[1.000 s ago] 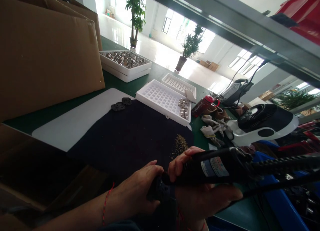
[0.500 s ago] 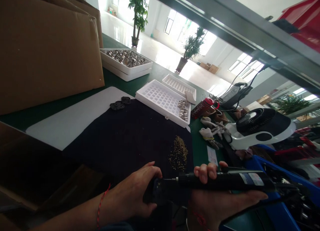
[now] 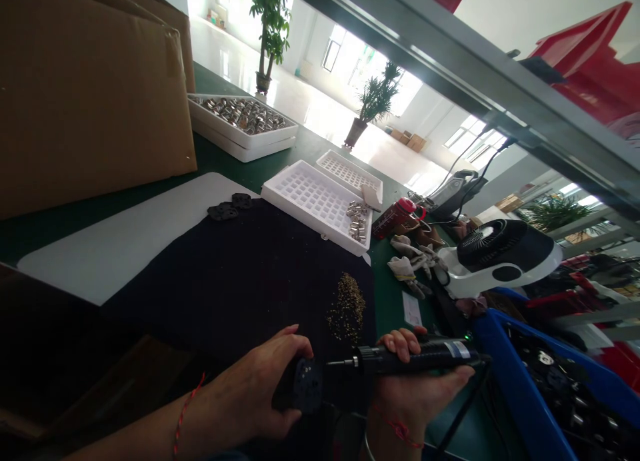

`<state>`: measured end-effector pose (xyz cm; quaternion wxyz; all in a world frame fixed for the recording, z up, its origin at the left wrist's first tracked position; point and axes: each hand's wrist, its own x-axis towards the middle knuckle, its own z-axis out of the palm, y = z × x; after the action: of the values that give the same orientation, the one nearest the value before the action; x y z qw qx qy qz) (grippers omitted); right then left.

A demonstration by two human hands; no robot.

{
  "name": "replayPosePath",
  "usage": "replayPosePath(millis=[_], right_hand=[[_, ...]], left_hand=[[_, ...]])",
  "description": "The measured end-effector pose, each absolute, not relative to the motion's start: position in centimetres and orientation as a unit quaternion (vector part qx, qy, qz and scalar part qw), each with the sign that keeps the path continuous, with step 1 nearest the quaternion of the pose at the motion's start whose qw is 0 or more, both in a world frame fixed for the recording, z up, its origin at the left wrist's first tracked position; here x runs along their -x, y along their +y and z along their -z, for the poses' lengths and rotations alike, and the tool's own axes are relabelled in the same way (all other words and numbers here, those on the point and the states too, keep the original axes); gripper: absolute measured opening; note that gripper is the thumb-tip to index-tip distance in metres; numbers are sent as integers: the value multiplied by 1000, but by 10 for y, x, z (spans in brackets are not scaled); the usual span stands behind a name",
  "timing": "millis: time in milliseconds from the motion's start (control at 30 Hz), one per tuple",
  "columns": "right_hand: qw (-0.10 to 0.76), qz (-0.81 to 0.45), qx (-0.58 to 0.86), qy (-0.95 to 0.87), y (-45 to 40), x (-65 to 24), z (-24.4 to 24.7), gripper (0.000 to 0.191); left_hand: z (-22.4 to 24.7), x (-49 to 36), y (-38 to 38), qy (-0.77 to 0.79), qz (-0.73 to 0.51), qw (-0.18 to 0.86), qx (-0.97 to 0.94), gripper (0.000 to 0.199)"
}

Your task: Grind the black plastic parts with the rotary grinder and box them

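Between thumb and fingers, my left hand grips a black plastic part with small shiny dots on its face. My right hand is wrapped round a black electric screwdriver, held level with its bit pointing left. The bit's tip is a short gap away from the plastic part. A green light glows near the tool's rear end. Just beyond the tool, a heap of tiny brass-coloured screws lies on the dark cloth. Two more black plastic parts rest at the far edge of the cloth.
A white gridded tray holds metal pieces at its right end. Behind it stands a white tray of metal parts by a cardboard box. To the right are a red bottle, gloves, a fan and a blue bin.
The screwdriver's bit has drawn back from the plastic part, leaving a gap. The part's dotted face has turned more into view, and a green light now shows on the tool.
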<state>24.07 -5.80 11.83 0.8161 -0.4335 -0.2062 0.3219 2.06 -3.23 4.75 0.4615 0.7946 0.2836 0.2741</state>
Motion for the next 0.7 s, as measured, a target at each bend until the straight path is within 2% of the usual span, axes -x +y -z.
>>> replayPosePath(millis=[233, 367, 700], right_hand=[[827, -365, 391, -173, -59, -254, -103, 56], [826, -377, 395, -144, -55, -267, -95, 66], [825, -390, 378, -154, -57, -262, -96, 67]], left_hand=[[-45, -19, -32, 283, -270, 468, -793, 63], [-42, -20, -32, 288, -268, 469, -791, 65], [-36, -22, -33, 275, -285, 460, -795, 64]])
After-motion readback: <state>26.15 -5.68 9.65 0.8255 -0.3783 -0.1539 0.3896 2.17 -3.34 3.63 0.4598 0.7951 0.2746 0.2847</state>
